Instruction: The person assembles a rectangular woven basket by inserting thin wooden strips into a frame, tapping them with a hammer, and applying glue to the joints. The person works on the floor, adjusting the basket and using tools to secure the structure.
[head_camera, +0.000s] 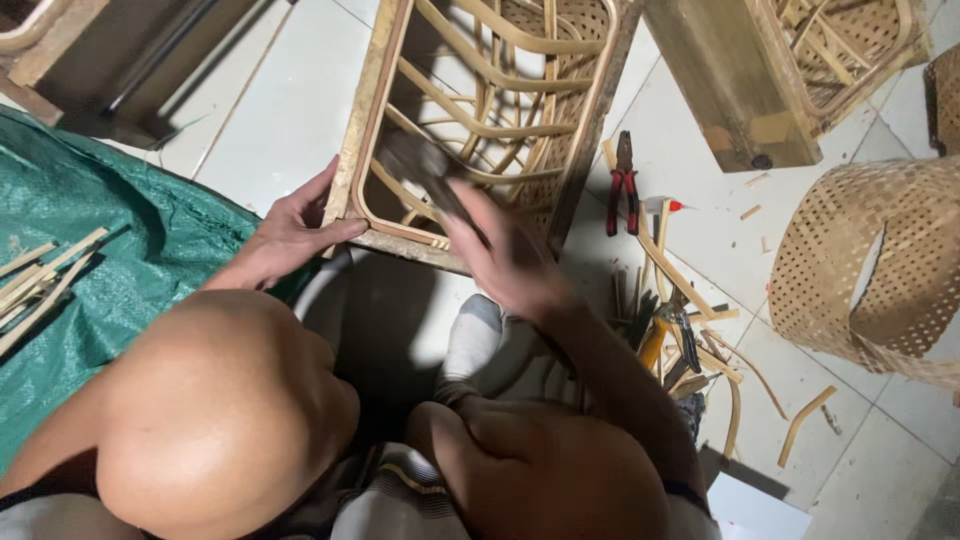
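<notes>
The rattan chair frame (480, 120) lies tipped on the tiled floor (270, 110), just beyond the person's knees, toward the far edge of the view. Its bent rods are already curved and fixed inside the outer rail, and a patch of woven cane shows behind them at the far end, so the skeleton looks largely assembled. The near rail appears bare and rough, and judging from the offcuts scattered about, trimming or binding along that edge seems to be what remains.

The left hand (290, 235) is spread open, thumb and fingers wrapped over the near left corner of the frame, bracing it. The right hand (500, 255) is blurred by motion; it seems closed around a dark tool (430, 175) that reaches into the frame near the lower rail, though the blur leaves the grip itself uncertain. The 2 hands are apart, 1 at the corner and 1 toward the middle of the near rail.

To the right on the floor lie red-handled pliers (622, 185), a heap of cane strips and small tools (680, 335), and a curved panel of woven cane (870, 265). A second frame (800, 70) sits at the far right corner. A green tarpaulin (110, 250) with cut sticks (40, 285) covers the left side.
</notes>
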